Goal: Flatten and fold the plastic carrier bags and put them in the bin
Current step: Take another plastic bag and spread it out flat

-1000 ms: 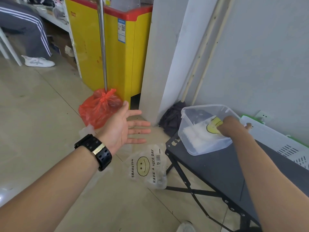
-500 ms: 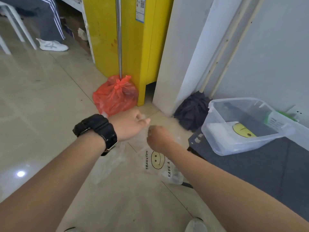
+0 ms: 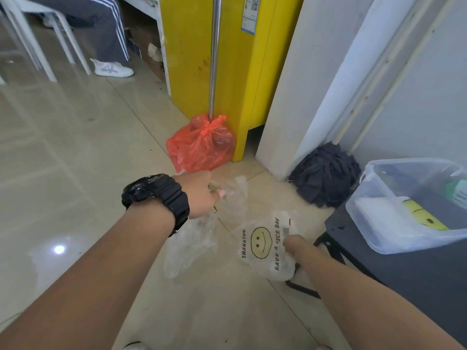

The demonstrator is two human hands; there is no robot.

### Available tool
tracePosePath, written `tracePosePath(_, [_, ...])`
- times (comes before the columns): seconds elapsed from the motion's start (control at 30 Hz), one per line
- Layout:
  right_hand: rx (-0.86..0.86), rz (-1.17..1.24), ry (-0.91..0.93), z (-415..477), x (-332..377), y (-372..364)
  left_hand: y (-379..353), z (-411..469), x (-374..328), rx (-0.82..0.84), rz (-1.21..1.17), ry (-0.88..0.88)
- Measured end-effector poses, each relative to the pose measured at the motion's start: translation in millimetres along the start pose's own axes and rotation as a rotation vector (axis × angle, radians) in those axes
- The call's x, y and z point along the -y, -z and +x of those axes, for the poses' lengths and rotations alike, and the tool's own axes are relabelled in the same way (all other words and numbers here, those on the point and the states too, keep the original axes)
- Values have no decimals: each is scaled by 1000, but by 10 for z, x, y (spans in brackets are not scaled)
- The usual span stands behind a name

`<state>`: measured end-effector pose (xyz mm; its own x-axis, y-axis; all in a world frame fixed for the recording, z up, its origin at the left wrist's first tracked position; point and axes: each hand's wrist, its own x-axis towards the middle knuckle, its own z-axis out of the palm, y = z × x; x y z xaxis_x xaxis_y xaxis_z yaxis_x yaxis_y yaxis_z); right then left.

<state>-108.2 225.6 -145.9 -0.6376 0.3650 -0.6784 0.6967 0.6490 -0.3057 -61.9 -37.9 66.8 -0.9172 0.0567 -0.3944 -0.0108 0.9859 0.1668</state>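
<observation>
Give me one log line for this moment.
left grip: holds clear bag | right grip: holds smiley bag | bin: on table, folded bag inside

left hand (image 3: 199, 195) gripping, right hand (image 3: 293, 245) gripping, arms outstretched

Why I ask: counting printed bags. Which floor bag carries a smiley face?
The smiley bag at the right hand, with black lettering; the clear bag in the left hand and the red bag are plain.
</observation>
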Motion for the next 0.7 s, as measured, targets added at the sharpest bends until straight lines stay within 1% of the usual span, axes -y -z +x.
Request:
tracePosePath(0.03, [47, 21, 59, -43, 107, 58, 5, 2, -13, 1, -1, -12])
tracePosePath(0.07, [79, 101, 83, -296, 327, 136, 6, -6, -24, 3, -9, -32])
tracePosePath(0.17, [159, 579, 157, -988, 830, 366, -36, -36, -35, 46, -71, -156])
tracePosePath(0.2, [203, 716, 224, -1227, 936, 451, -43, -68, -52, 47, -113, -211])
tracePosePath(0.23, [283, 821, 318, -1436, 947, 540, -48, -107, -90, 32, -150, -260])
tracePosePath(0.3, [404, 969, 475, -1914, 883, 705, -57, -188, -168, -82, -206, -346])
tracePosePath(0.33, [430, 1023, 492, -2148, 823, 795, -50, -219, -203, -182, -231, -383])
tracePosePath(0.37, [423, 1031, 508, -2311, 744, 865, -38, -241, -217, -298, -262, -406])
tracePosePath(0.4, [397, 978, 551, -2432, 621, 904, -19, -261, -212, -396, -320, -413])
tracePosePath(0.43, [326, 864, 604, -2496, 495, 933, 2, -281, -193, -453, -409, -413])
tracePosePath(0.47, [189, 683, 654, -2496, 388, 966, 29, -296, -160, -468, -516, -427])
tracePosePath(0.5, [9, 500, 689, -2473, 298, 1014, 66, -317, -114, -455, -625, -457])
tracePosePath(0.53, [-171, 349, 708, -2427, 220, 1073, 118, -381, -83, -433, -726, -496])
tracePosePath(0.57, [-292, 261, 716, -2408, 165, 1138, 165, -441, -44, -420, -808, -523])
tracePosePath(0.6, [-336, 246, 713, -2361, 127, 1202, 214, -497, -2, -415, -889, -545])
tracePosePath(0.63, [-298, 280, 708, -2324, 98, 1258, 257, -545, 36, -412, -970, -551])
tracePosePath(0.7, [-79, 441, 725, -2290, 38, 1331, 319, -605, 120, -404, -1153, -522])
